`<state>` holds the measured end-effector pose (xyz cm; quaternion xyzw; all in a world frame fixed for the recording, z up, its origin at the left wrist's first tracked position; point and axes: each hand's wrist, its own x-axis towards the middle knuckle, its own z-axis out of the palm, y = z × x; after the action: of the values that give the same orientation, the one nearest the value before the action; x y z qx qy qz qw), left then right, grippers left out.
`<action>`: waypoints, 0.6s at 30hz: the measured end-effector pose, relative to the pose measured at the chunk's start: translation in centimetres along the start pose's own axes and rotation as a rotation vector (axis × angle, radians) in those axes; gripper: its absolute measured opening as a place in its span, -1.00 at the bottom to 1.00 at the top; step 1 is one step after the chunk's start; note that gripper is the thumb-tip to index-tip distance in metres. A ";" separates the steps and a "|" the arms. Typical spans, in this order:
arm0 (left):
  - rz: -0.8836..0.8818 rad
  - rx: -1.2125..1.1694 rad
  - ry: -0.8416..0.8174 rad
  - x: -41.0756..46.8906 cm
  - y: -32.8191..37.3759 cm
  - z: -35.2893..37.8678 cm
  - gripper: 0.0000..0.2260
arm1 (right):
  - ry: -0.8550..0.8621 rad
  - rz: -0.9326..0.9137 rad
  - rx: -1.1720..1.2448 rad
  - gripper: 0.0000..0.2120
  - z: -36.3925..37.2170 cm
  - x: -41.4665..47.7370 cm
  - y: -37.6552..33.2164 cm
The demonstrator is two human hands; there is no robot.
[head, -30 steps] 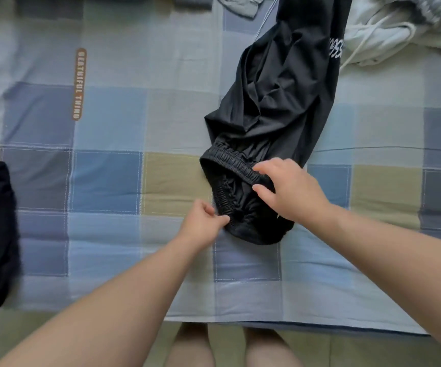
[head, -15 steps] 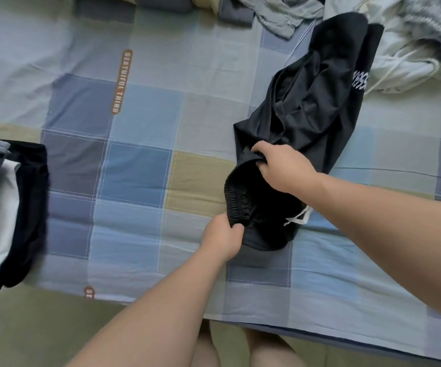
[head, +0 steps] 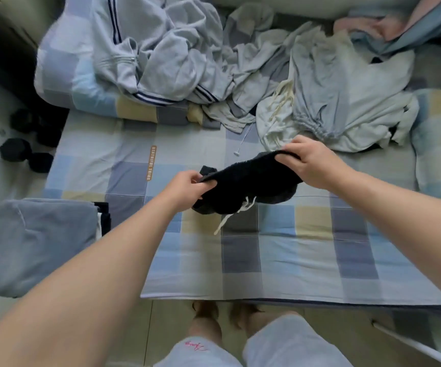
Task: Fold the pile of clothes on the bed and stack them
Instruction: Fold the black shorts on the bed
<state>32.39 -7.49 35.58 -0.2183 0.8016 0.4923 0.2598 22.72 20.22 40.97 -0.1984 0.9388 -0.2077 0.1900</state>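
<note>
Black pants (head: 251,181): we hold them bunched up just over the middle of the bed (head: 293,260), off the sheet or barely brushing it, can't tell which. Left hand (head: 187,192) pinches the near-left end of the top edge, thumb against fingers. Right hand (head: 309,162) has its fingers curled over the far-right end. Both grips are tight on cloth, nothing slack between them.

Risks, as we judge them:
- The white drawstring (head: 227,218) dangles below toward us. Lay the pants down as they are and it gets trapped in a fold or sticks out of the stack.
- The cloth under the edge is wadded, so a fold made now locks in creases. It needs a shake-out first.
- The folded stack (head: 36,239) sits at near left on the bed's corner. A wide swing could knock it.
- The unfolded pile (head: 187,62) lies just beyond the right hand, so a loose cord there could snag.

Axis: the long axis runs hand to hand, near-left to far-right, slanted across the bed. Where the legs point is hidden.
</note>
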 end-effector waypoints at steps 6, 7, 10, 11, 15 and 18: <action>0.193 -0.100 0.016 -7.2 7.0 -5.7 -0.67 | 0.138 0.001 0.020 -0.65 -9.3 -6.5 -5.3; 0.230 -0.096 0.037 -8.3 8.2 -6.4 -0.69 | 0.170 -0.003 0.042 -0.67 -10.4 -7.3 -5.9; 0.333 -0.058 0.111 -11.3 12.3 -8.4 -0.72 | 0.248 -0.039 0.140 -0.76 -14.3 -9.5 -7.8; 0.359 -0.024 0.132 -12.6 13.8 -9.0 -0.73 | 0.265 -0.067 0.142 -0.78 -15.6 -10.1 -8.4; 0.467 0.254 0.275 -17.2 19.5 -10.7 -0.77 | 0.310 -0.184 0.095 -0.94 -21.1 -12.3 -9.5; 0.463 0.519 0.384 -20.8 23.1 -11.5 -0.84 | 0.346 -0.185 -0.048 -0.79 -25.0 -14.6 -8.5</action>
<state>32.13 -6.19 68.67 -0.0471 0.9613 0.2693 0.0341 26.61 27.57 69.92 -0.2494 0.9400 -0.2330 0.0010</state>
